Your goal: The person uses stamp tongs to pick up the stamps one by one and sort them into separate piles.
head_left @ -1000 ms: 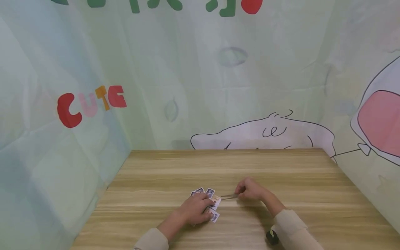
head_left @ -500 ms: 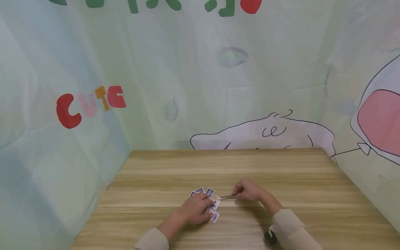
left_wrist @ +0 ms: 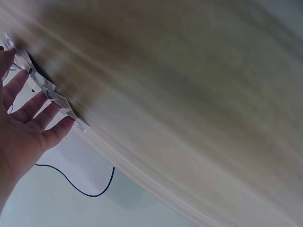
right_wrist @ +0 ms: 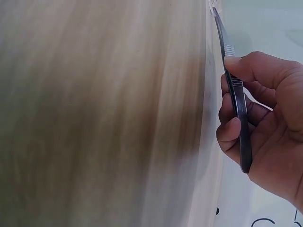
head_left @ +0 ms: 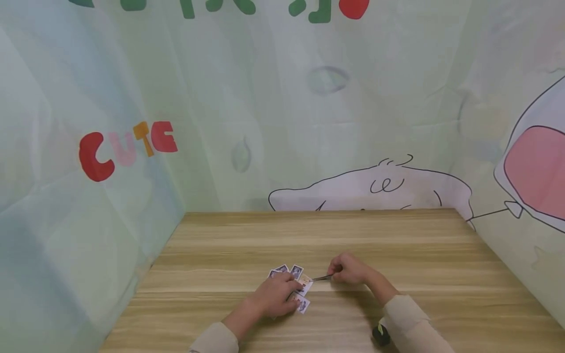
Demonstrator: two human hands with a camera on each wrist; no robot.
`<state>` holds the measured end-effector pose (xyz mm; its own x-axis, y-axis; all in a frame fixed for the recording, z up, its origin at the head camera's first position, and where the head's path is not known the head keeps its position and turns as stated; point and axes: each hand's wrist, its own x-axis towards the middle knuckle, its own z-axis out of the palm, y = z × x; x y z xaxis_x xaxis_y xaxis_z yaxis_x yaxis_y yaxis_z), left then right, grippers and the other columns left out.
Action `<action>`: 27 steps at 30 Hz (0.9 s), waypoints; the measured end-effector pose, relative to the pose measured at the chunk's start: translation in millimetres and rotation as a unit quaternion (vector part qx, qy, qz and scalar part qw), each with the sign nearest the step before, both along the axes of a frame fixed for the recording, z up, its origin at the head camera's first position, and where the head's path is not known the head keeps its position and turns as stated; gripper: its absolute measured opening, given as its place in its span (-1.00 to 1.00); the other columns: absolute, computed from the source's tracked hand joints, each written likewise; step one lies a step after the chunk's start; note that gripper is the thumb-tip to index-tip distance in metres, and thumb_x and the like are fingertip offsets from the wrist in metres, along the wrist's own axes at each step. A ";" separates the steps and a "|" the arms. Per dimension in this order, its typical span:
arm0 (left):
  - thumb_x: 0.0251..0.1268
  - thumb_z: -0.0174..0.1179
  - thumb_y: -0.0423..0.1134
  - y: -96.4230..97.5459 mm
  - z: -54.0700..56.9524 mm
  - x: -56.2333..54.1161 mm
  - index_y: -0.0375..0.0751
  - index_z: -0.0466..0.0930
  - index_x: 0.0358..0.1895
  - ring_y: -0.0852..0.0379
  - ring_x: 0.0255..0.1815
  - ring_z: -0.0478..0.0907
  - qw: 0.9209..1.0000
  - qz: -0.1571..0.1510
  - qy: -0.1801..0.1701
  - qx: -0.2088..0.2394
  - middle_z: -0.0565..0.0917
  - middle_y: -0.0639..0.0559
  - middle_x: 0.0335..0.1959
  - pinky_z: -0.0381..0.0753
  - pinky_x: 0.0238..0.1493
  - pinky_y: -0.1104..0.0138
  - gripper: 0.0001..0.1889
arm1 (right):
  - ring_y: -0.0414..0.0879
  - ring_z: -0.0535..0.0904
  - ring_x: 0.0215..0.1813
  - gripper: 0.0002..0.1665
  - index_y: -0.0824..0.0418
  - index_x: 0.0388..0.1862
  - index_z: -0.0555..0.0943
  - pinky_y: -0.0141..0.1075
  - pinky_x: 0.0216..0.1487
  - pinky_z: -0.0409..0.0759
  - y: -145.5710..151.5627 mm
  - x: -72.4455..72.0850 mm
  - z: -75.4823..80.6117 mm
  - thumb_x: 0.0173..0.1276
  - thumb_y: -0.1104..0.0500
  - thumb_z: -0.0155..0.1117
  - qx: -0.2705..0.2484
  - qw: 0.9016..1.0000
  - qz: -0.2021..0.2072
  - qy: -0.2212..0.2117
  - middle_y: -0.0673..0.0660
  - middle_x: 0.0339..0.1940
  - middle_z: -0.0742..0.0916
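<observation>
My left hand (head_left: 278, 294) lies over several small picture cards (head_left: 297, 270) on the wooden table, its fingers spread and pressing on them. In the left wrist view those fingertips rest along the row of thin cards (left_wrist: 59, 100). My right hand (head_left: 350, 268) grips metal tweezers (right_wrist: 242, 113) between thumb and fingers. Their tips meet the upper right edge of an orange-topped card (head_left: 305, 283) beside my left fingers, and the two arms are squeezed together. Another card (head_left: 303, 305) pokes out below the left thumb. The left palm hides the rest of the cards.
A small black object (head_left: 381, 335) with a yellow-green mark is beside the right sleeve (head_left: 412, 318). The wooden table (head_left: 229, 240) reaches back to a printed fabric backdrop (head_left: 282, 108), which also stands along both sides.
The tweezers have moved slightly left, from beside the orange-topped card onto its edge. Their spread arms have come together. My left hand and the cards have stayed in place.
</observation>
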<state>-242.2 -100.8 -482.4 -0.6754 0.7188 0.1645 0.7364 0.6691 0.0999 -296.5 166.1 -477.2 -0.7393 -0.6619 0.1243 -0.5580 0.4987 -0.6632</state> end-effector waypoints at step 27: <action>0.14 0.19 0.01 -4.3 10.3 7.1 -0.13 0.61 -0.04 0.03 -0.04 0.49 0.999 0.020 0.003 0.033 0.56 -0.10 -0.05 0.51 -0.06 0.19 -0.61 | -0.25 0.42 -0.45 -0.90 0.29 -0.45 0.59 -0.37 -0.40 0.42 23.3 10.3 6.2 0.03 0.43 0.20 -0.037 0.999 -0.030 -0.025 -0.05 -0.53 0.60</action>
